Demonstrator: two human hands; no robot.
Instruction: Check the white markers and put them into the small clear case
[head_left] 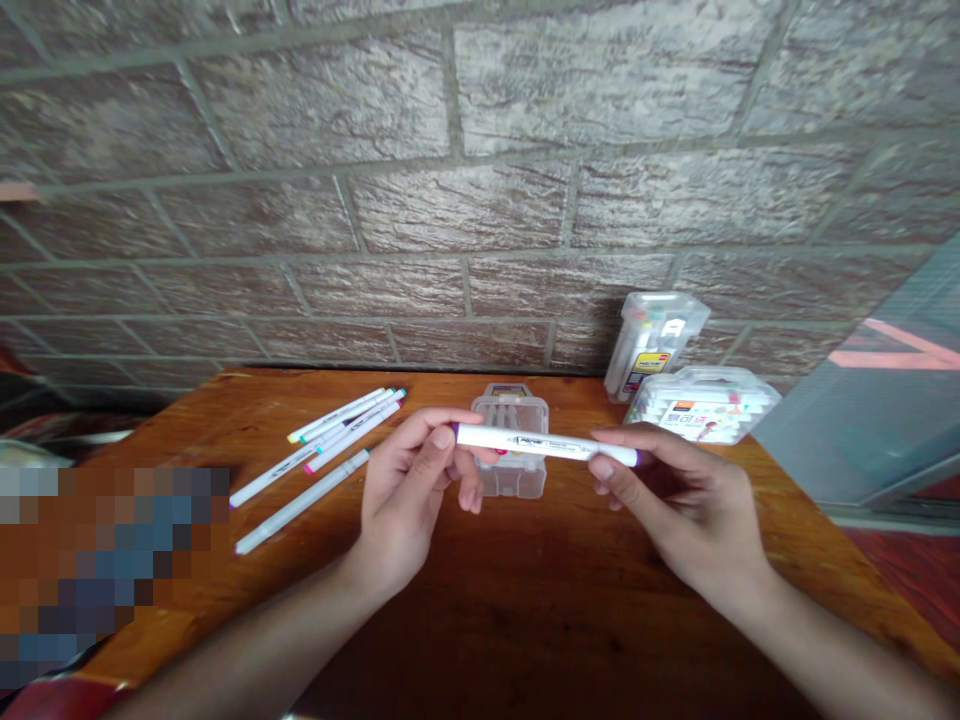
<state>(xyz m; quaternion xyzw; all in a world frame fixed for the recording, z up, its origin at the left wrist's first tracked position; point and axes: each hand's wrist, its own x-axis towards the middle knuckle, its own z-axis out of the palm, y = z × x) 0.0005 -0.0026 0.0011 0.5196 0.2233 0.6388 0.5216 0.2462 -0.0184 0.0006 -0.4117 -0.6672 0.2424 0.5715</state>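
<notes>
One white marker, purple-ended: held above the table, left hand at nine o'clock and right hand at three, each nearly closed, pinching an end, liable to drop should both light grips slacken.

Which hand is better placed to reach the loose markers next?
Probably the left hand: it is nearer the loose markers than the right hand. Both hold the purple-ended marker, so the right would likely need to keep it.
</notes>
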